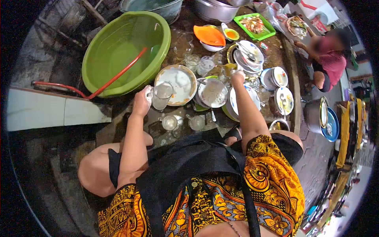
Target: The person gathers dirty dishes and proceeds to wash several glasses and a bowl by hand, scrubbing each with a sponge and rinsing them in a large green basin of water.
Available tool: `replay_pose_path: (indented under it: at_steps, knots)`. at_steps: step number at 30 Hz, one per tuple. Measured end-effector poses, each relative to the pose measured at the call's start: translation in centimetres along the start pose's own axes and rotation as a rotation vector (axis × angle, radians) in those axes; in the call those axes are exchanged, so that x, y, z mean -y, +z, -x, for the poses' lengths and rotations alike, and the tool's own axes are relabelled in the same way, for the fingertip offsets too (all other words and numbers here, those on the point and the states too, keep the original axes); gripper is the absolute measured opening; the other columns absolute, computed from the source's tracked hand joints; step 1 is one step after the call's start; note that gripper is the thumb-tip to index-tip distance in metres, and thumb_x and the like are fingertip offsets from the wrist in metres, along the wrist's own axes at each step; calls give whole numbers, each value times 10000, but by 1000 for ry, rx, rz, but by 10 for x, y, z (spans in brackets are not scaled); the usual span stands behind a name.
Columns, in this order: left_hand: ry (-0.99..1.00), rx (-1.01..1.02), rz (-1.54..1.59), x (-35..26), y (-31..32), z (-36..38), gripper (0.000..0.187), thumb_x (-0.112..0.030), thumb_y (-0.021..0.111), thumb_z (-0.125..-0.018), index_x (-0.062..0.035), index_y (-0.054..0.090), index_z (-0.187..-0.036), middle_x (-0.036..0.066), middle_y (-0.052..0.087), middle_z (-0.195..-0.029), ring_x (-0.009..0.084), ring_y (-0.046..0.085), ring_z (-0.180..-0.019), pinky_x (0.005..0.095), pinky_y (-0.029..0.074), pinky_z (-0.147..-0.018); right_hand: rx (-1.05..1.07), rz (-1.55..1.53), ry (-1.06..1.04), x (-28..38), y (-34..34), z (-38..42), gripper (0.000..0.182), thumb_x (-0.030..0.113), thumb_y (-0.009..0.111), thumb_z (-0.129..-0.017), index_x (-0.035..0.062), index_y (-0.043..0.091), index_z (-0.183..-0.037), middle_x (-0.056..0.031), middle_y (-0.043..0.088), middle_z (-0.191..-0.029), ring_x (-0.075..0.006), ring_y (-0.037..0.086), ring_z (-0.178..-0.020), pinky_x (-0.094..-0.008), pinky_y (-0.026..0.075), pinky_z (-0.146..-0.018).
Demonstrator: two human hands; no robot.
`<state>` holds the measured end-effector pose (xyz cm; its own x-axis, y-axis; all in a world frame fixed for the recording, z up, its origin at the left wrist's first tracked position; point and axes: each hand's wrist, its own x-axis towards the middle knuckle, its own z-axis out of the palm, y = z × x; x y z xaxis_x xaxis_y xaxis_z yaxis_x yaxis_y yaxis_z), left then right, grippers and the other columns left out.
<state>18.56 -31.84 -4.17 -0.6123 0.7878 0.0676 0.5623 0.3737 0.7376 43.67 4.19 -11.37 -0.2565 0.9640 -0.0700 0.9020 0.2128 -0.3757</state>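
Left hand [142, 103] curled around a clear glass mug [162, 93], foamy bowl [193, 93] just to its right! Right hand [237, 77] by the amber glass [227, 70], stacked plates [254, 55] just beyond; how open, whether gripping, I can't tell.

Dark wooden platform [277, 60], wet patches near front. Directly on it: big green basin [167, 37] with water, metal pot [215, 15], green food tray [269, 34], stacked plates [257, 55], brown-rimmed dish [194, 89], glass mugs [169, 123].

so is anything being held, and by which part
The left hand holds a clear, cylindrical drinking glass by its left side. The right hand is at a yellowish, round glass; any hold cannot be told.
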Motion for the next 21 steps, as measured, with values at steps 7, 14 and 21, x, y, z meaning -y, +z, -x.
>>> replay_pose_path:
  at_steps: [7,14,21]
  knots:
    - [-273,121,-173,43,-21,62,263,-231,450,-836,-54,578,-984,228,578,-919,372,548,-868,402,412,-742,-228,-756,-410,-24,63,-6,177,73,483,-749,45,528,-918,-178,522,-853,-350,510,-820,-427,412,-696]
    - [-453,120,-100,123,16,96,291,-171,447,-848,-58,541,-1099,204,584,-993,310,548,-955,345,398,-808,-342,29,-674,-56,88,-17,279,59,501,-721,-11,505,-991,-198,535,-872,-377,507,-831,-450,404,-727]
    - [-571,170,-127,119,43,91,380,-23,458,-808,-53,475,-1187,190,556,-1084,299,519,-1038,347,378,-873,-619,-254,-404,-19,49,-7,231,118,498,-746,56,503,-969,-156,525,-904,-337,505,-858,-399,420,-736]
